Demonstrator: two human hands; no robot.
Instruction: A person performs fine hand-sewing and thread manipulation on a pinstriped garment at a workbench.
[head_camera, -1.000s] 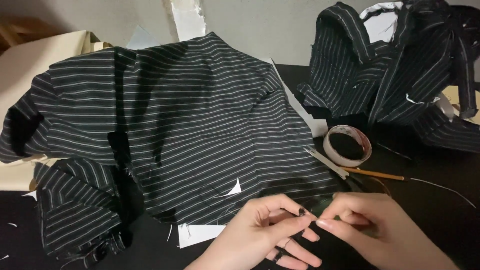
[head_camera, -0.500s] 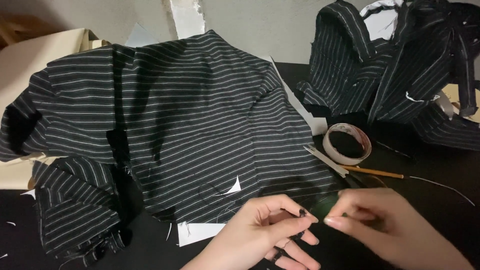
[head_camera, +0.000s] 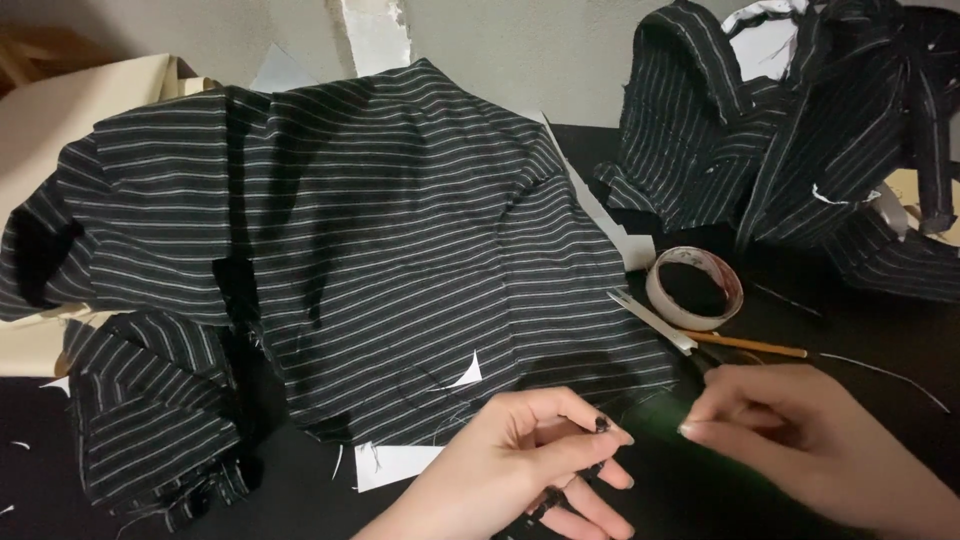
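Note:
My left hand (head_camera: 530, 465) is at the bottom centre with thumb and forefinger pinched on a small dark piece (head_camera: 601, 425); what it is stays unclear. My right hand (head_camera: 810, 450) is just to its right, a short gap away, fingertips pinched together, and nothing shows between them. Both hands hover over the black table (head_camera: 880, 330) at the near edge of a large black fabric with thin white stripes (head_camera: 380, 230). A dim green patch (head_camera: 655, 418) lies between the two hands.
A roll of tape (head_camera: 695, 288) lies right of the fabric, with a pale blade (head_camera: 650, 320) and an orange-handled tool (head_camera: 750, 345) beside it. More striped fabric (head_camera: 800, 130) is heaped at the back right. White paper (head_camera: 400, 465) pokes out under the fabric's near edge.
My hands were touching one second ago and have drawn a little apart, the right hand shifting to the right. The fabric and tools have not moved.

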